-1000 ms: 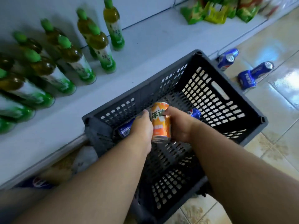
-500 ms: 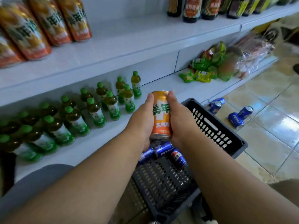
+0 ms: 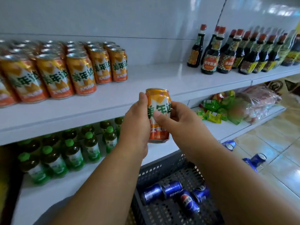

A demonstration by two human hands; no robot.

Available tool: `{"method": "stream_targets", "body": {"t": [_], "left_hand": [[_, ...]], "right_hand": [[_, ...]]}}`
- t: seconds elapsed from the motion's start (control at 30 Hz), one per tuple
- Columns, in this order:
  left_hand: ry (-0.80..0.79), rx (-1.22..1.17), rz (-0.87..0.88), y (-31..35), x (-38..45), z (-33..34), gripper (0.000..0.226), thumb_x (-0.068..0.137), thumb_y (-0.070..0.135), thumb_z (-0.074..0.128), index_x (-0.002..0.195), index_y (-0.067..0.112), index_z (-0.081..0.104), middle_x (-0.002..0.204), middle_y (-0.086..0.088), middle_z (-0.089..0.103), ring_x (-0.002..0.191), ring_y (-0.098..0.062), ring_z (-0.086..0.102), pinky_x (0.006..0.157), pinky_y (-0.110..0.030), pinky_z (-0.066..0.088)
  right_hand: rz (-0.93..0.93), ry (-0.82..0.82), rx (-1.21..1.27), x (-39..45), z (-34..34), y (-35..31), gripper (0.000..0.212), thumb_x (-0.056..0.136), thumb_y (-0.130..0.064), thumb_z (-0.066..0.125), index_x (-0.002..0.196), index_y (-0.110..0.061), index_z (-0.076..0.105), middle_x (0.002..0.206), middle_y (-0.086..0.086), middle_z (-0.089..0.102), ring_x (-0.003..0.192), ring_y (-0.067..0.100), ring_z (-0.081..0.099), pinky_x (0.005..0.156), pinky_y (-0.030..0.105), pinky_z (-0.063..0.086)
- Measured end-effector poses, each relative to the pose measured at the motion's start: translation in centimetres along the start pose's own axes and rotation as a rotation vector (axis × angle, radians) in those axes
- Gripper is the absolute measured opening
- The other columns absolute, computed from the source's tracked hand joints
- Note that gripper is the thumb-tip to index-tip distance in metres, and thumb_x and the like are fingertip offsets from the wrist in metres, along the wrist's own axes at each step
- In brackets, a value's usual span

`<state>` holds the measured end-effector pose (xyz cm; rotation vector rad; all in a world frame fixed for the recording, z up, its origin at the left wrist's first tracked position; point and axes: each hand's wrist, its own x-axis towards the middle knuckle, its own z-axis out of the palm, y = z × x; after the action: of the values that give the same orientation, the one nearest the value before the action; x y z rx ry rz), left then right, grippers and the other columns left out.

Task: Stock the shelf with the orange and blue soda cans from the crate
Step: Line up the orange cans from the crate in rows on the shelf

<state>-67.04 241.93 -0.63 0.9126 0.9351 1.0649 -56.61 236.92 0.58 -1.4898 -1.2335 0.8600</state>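
I hold an upright orange soda can [image 3: 159,101] in front of the middle white shelf [image 3: 146,82]. My left hand [image 3: 134,124] grips its left side and my right hand [image 3: 177,120] grips its right side, thumb across the label. Rows of matching orange cans [image 3: 81,73] stand on that shelf to the left. Below my arms the dark plastic crate [image 3: 162,169] holds several blue soda cans [image 3: 172,190] lying on their sides.
Dark sauce bottles [image 3: 227,59] fill the right of the middle shelf. Green-capped tea bottles [image 3: 73,151] line the lower shelf, with snack packets [image 3: 227,108] further right. Two blue cans [image 3: 254,159] lie on the tiled floor beside the crate.
Both hands have lifted the orange can out of the crate and up to the level of the middle shelf. My view has tilted up, showing the orange can rows.
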Motion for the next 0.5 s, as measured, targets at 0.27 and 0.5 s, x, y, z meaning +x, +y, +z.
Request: {"method": "stream_targets", "body": {"t": [0.27, 0.5], "left_hand": [[0.184, 0.019, 0.308, 6.4, 4.8, -4.1, 0.036, 0.092, 0.066, 0.042, 0.102, 0.043, 0.068, 0.104, 0.010, 0.073, 0.099, -0.015, 0.070, 0.088, -0.046, 0.056], [0.286, -0.027, 0.434, 5.6, 7.3, -7.4, 0.027, 0.103, 0.032, 0.046, 0.122, 0.047, 0.058, 0.109, 0.037, 0.053, 0.100, 0.019, 0.049, 0.079, -0.010, 0.038]], "right_hand": [[-0.154, -0.056, -0.131, 8.2, 5.0, -6.2, 0.048, 0.077, -0.039, 0.081, 0.118, -0.031, 0.058, 0.102, -0.008, 0.071, 0.090, 0.009, 0.071, 0.083, 0.036, 0.060], [-0.212, 0.019, -0.098, 14.6, 10.0, -5.2, 0.048, 0.078, -0.032, 0.082, 0.118, -0.031, 0.057, 0.100, -0.013, 0.071, 0.090, 0.004, 0.069, 0.086, 0.036, 0.060]]}}
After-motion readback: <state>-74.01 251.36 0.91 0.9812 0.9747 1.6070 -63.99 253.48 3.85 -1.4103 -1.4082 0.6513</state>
